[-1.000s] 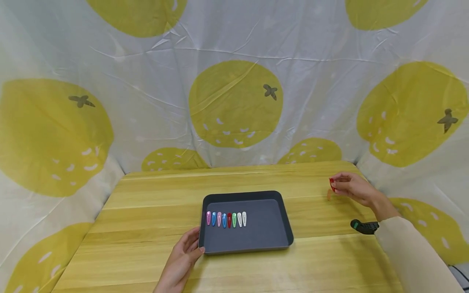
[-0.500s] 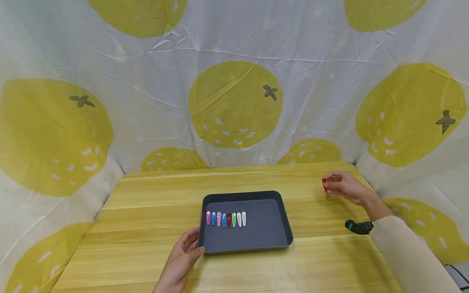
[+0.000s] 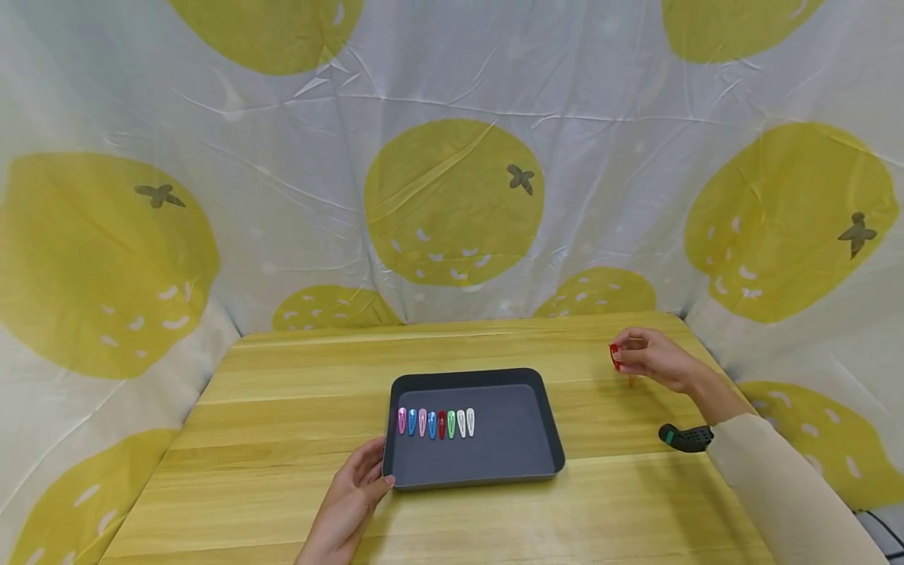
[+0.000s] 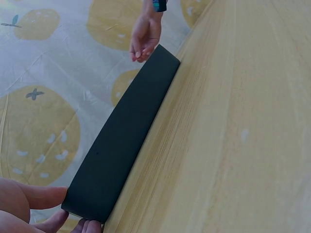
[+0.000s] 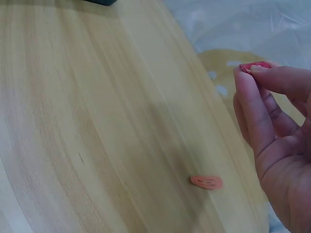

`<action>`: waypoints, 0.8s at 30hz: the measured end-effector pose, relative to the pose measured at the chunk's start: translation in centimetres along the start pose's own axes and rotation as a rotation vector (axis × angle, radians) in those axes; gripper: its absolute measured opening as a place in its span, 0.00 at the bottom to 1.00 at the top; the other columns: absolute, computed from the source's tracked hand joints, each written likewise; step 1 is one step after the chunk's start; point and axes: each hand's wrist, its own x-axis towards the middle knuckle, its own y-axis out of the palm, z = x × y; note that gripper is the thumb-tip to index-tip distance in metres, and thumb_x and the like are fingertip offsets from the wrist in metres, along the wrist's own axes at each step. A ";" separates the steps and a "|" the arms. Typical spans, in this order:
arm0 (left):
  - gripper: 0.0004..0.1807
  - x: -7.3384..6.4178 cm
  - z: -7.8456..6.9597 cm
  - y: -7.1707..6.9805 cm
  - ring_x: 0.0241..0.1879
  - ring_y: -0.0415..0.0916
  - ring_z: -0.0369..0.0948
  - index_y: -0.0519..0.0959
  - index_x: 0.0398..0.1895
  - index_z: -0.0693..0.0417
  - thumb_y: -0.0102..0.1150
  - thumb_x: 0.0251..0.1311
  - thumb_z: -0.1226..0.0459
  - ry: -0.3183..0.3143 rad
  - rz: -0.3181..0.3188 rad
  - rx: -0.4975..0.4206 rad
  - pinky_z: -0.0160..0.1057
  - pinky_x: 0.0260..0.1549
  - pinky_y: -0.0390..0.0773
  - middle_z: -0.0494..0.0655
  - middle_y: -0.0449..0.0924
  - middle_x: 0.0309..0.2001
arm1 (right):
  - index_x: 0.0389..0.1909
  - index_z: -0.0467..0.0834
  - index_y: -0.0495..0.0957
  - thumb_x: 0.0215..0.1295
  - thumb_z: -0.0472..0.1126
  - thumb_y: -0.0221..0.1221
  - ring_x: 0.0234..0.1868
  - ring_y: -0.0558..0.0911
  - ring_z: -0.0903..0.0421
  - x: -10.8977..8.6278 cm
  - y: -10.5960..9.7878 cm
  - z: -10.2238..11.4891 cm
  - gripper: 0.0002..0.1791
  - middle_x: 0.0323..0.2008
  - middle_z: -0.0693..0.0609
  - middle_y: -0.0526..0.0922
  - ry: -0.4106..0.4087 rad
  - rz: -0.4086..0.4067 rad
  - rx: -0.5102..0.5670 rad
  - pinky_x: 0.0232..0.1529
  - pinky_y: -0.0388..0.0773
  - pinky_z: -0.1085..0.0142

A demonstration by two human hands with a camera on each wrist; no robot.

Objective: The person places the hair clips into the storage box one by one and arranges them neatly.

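Between the thumb and fingertips of my right hand (image 3: pixel 658 359) is a red snap hair clip (image 3: pixel 614 358), held above the table on the right; the right wrist view shows the pinched red clip (image 5: pixel 254 66) too. Below that hand an orange hair clip (image 5: pixel 207 182) lies on the wood. My left hand (image 3: pixel 351 496) grips the near left corner of a dark grey baking tray (image 3: pixel 487 480), thumb on the rim. Inside the tray's left half several hair clips stand side by side in a row: pink, blue, red (image 3: pixel 442 424), green and white.
The wooden table (image 3: pixel 297 408) meets a lemon-print curtain (image 3: pixel 452 196) at its back and sides. A black strap-like piece with a green mark (image 3: pixel 685 437) sits at the right wrist. A dark cable (image 3: pixel 879 524) shows at the lower right.
My right hand has moved left with the red hair clip, away from the table's right side. The left hand and the tray have stayed in place.
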 end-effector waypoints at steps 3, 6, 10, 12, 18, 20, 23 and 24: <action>0.39 0.0 0.1 0.0 0.74 0.54 0.61 0.56 0.78 0.65 0.55 0.64 0.82 0.009 0.006 0.001 0.57 0.70 0.63 0.69 0.53 0.76 | 0.56 0.28 0.69 0.76 0.29 0.56 0.46 0.83 0.48 0.2 0.2 -0.2 0.13 0.46 0.42 0.77 0.006 0.004 0.006 0.52 0.84 0.57; 0.39 0.0 0.1 0.0 0.74 0.54 0.61 0.57 0.78 0.65 0.55 0.64 0.82 0.014 0.009 0.001 0.57 0.69 0.64 0.69 0.53 0.76 | 0.56 0.28 0.69 0.76 0.29 0.56 0.44 0.83 0.49 0.3 0.3 -0.3 0.14 0.44 0.43 0.77 0.015 0.004 -0.002 0.51 0.84 0.57; 0.38 0.0 0.0 0.0 0.74 0.55 0.61 0.57 0.78 0.65 0.55 0.64 0.82 0.013 0.006 0.000 0.57 0.69 0.64 0.69 0.53 0.76 | 0.54 0.30 0.71 0.76 0.30 0.56 0.44 0.83 0.49 0.3 0.6 -0.4 0.11 0.45 0.43 0.77 0.025 -0.001 -0.017 0.52 0.84 0.56; 0.38 -0.1 0.0 0.0 0.74 0.55 0.61 0.57 0.78 0.65 0.55 0.64 0.82 0.013 0.004 0.002 0.57 0.70 0.64 0.69 0.53 0.76 | 0.54 0.30 0.70 0.76 0.30 0.57 0.43 0.83 0.50 0.4 1.0 -0.4 0.12 0.45 0.43 0.77 0.023 0.004 -0.022 0.53 0.83 0.54; 0.38 -0.2 -0.2 0.0 0.73 0.55 0.61 0.57 0.78 0.65 0.54 0.64 0.82 0.012 0.003 0.006 0.57 0.70 0.63 0.70 0.54 0.75 | 0.52 0.30 0.71 0.75 0.30 0.57 0.47 0.82 0.43 0.8 1.8 -0.3 0.11 0.44 0.43 0.77 -0.005 0.045 -0.042 0.55 0.82 0.51; 0.38 -0.2 -0.2 0.1 0.73 0.55 0.61 0.57 0.78 0.66 0.54 0.64 0.82 0.013 0.006 0.008 0.57 0.70 0.63 0.70 0.54 0.75 | 0.52 0.30 0.71 0.75 0.30 0.58 0.48 0.82 0.41 0.9 2.0 -0.2 0.10 0.44 0.43 0.77 -0.012 0.058 -0.049 0.55 0.82 0.51; 0.38 -0.3 -0.2 0.1 0.73 0.55 0.62 0.56 0.78 0.66 0.54 0.64 0.82 0.015 0.011 0.008 0.57 0.70 0.63 0.70 0.53 0.75 | 0.51 0.31 0.71 0.75 0.31 0.58 0.48 0.82 0.39 1.1 2.4 -0.1 0.10 0.44 0.43 0.78 -0.020 0.076 -0.055 0.54 0.82 0.51; 0.38 -0.3 -0.2 0.1 0.73 0.55 0.61 0.56 0.78 0.66 0.54 0.64 0.82 0.016 0.011 0.009 0.57 0.70 0.63 0.70 0.54 0.75 | 0.51 0.31 0.71 0.76 0.31 0.58 0.48 0.82 0.39 1.1 2.6 -0.1 0.10 0.43 0.43 0.78 -0.023 0.080 -0.058 0.54 0.82 0.51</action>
